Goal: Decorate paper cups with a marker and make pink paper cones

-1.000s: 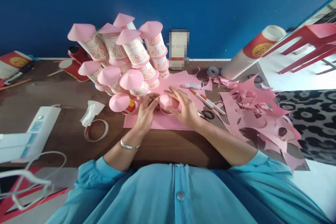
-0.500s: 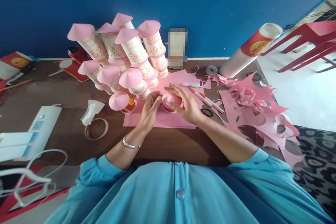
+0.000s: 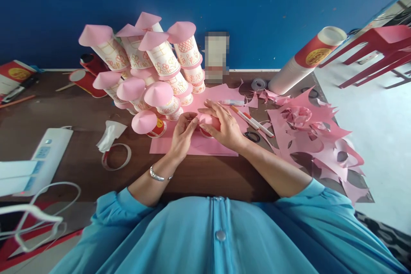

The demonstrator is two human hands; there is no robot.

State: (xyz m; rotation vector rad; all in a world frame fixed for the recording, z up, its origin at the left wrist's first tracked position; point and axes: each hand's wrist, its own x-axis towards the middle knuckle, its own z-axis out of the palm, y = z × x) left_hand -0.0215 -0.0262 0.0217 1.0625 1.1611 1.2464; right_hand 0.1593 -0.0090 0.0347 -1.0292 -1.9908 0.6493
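A pink paper cone (image 3: 206, 118) sits like a roof on a small red paper cup (image 3: 204, 132) in front of me. My right hand (image 3: 228, 127) curves over the cone's right side, fingers on top and thumb at the front. On the other side, my left hand (image 3: 183, 135) has its thumb and fingertips pressed together close to the cone's left edge; whether anything is pinched in them is hidden. Beneath lie pink paper sheets (image 3: 163, 145). Just left stands another red cup (image 3: 158, 128) under a pink cone roof (image 3: 144, 122).
Stacked paper-cup towers (image 3: 165, 61) with pink cone roofs crowd the left back. Pink paper scraps (image 3: 308, 143), markers (image 3: 253, 122), a black ring (image 3: 252, 137) and a tall cup stack (image 3: 293, 75) are on the right. A power strip (image 3: 48, 154) and white tape ring (image 3: 116, 157) lie left.
My left thumb and fingertips have come closer together beside the cone. The right hand stays over the cone, shifted only slightly. The whole view has tilted a little.
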